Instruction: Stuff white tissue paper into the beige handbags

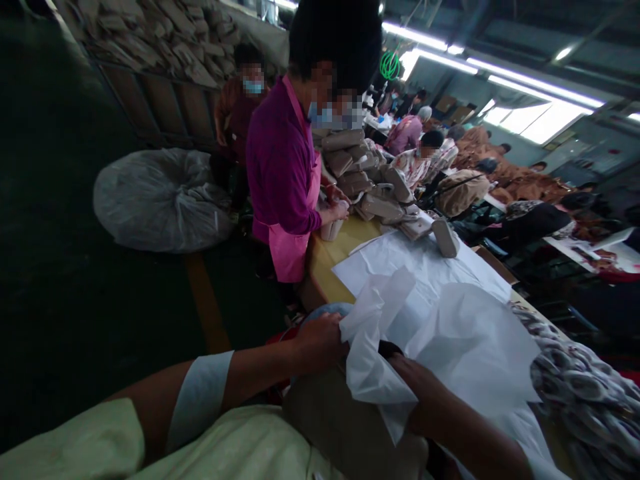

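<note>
Both hands, left hand (pixel 320 340) and right hand (pixel 425 393), grip crumpled white tissue paper (pixel 450 347) above the yellow tabletop (pixel 340 247).

A dim workshop hall has a dark green floor (pixel 75 293) with an orange painted line (pixel 205 300) at the left, long white strip lights (pixel 500 73) and a bright window (pixel 535 120) far right, a yellow-topped long table (pixel 335 253), and stacked tan bundles (pixel 165 33) far left.

Tissue paper (pixel 440 320) lies on the table (pixel 325 260), a pile of shoes (pixel 370 180) behind it.
</note>
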`<state>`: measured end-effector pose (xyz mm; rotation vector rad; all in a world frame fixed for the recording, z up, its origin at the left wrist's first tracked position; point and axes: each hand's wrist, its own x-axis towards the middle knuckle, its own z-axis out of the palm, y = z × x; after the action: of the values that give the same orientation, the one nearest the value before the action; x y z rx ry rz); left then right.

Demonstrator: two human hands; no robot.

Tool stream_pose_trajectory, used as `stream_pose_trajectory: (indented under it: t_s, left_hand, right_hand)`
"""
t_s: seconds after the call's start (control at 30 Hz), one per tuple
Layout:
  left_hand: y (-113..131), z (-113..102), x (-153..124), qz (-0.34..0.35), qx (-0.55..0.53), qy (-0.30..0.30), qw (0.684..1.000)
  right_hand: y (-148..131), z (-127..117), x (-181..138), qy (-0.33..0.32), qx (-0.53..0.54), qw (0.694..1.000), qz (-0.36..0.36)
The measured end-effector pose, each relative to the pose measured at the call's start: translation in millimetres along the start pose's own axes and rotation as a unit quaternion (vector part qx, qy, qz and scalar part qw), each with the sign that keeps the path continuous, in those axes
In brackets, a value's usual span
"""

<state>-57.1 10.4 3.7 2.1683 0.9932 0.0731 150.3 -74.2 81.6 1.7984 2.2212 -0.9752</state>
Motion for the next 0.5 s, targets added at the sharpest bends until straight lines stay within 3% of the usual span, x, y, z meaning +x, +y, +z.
stream_pose_trajectory:
  t_s: [0.1, 0.17, 0.33, 0.4, 0.5]
  left_hand:
    - [2, -2, -1, -0.02, -0.009, 0.0, 1.0]
    - [3, -3, -2, -0.02, -0.01, 0.002, 1.0]
    - [-2, 3, 0, -0.007, -0.01, 0.021, 1.0]
    - [-5, 6, 1, 0.002, -0.014, 0.025, 1.0]
    - [-6, 8, 3, 0.005, -0.005, 0.027, 1.0]
  right_hand:
    - [7, -27, -17, -0.009, -0.075, 0.996, 0.041]
    - [25, -36, -24, -0.012, -0.138, 0.99, 0.028]
    - [79, -28, -42, -0.064, -0.199, 0.978, 0.007]
    - [77, -27, -47, -0.06, -0.188, 0.979, 0.048]
    - [42, -30, -44, -0.071, -0.196, 0.969, 0.134]
